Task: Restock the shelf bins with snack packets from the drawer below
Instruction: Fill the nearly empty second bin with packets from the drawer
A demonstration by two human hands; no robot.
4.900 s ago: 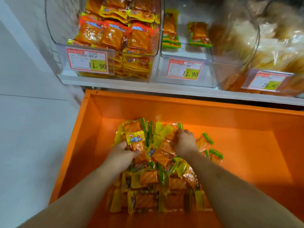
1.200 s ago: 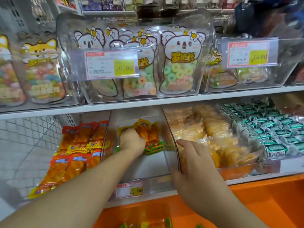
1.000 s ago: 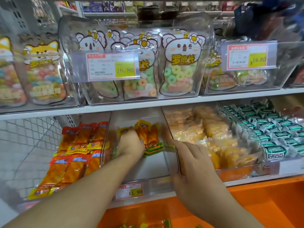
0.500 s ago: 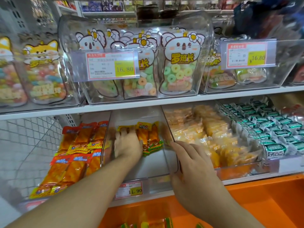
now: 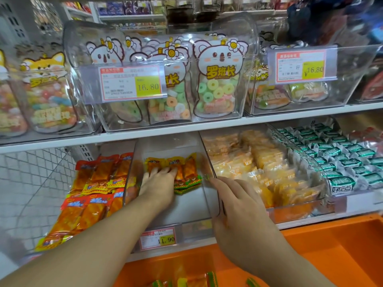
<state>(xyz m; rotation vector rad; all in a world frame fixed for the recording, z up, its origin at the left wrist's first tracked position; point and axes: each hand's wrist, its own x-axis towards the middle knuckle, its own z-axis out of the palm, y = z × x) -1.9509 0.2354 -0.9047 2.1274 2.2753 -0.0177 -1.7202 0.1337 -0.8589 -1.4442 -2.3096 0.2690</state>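
Left hand (image 5: 158, 186) reaches into the clear plastic middle bin (image 5: 213, 195) on the lower shelf, fingers flat and relaxed on the orange-yellow snack packets with green ends (image 5: 186, 172) at its back; right hand (image 5: 238, 206) rests fingers straight on the bin's right wall, gripping nothing; orange drawer (image 5: 331, 245) below holds more packets.

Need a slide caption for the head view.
Left hand presses snack packets into clear bin; right hand steadies it.
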